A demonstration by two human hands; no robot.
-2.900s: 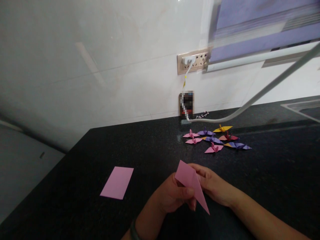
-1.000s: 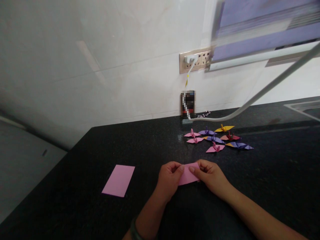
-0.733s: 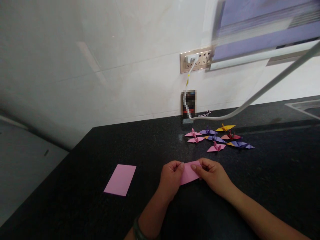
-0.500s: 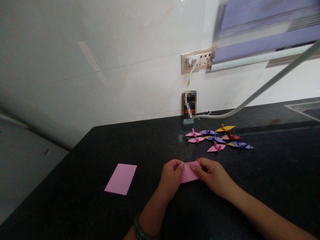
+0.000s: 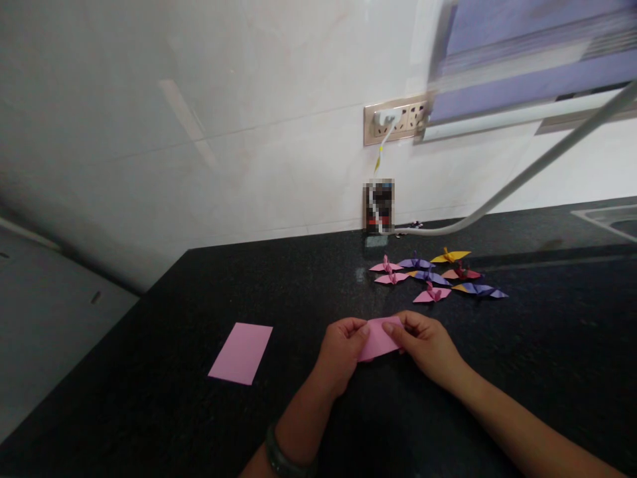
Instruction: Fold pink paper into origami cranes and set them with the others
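A small folded piece of pink paper point(image 5: 379, 336) is stretched between my two hands, just above the dark countertop point(image 5: 164, 318). My left hand point(image 5: 344, 348) pinches its left end, thumb on top. At the other end, my right hand point(image 5: 423, 342) grips it with the thumb pressed on the upper face and fingers behind. Further left, a flat sheet of pink paper point(image 5: 241, 353) lies on the counter. Beyond my hands sit several folded paper cranes, among them a pink crane point(image 5: 432, 293), a yellow crane point(image 5: 449, 255) and a purple crane point(image 5: 478, 290).
A pale tiled wall point(image 5: 279, 159) rises behind the counter. A white plug sits in the wall socket point(image 5: 395, 121). One thick white cable point(image 5: 527, 174) arcs across the right side. Against the wall stands a small blurred-out box point(image 5: 379, 207). A sink edge point(image 5: 597, 216) shows at right.
The folded pink paper has tilted slightly, its right end higher, and a lower layer now peeks out beneath it. Both hands keep their hold. The view has shifted a little.
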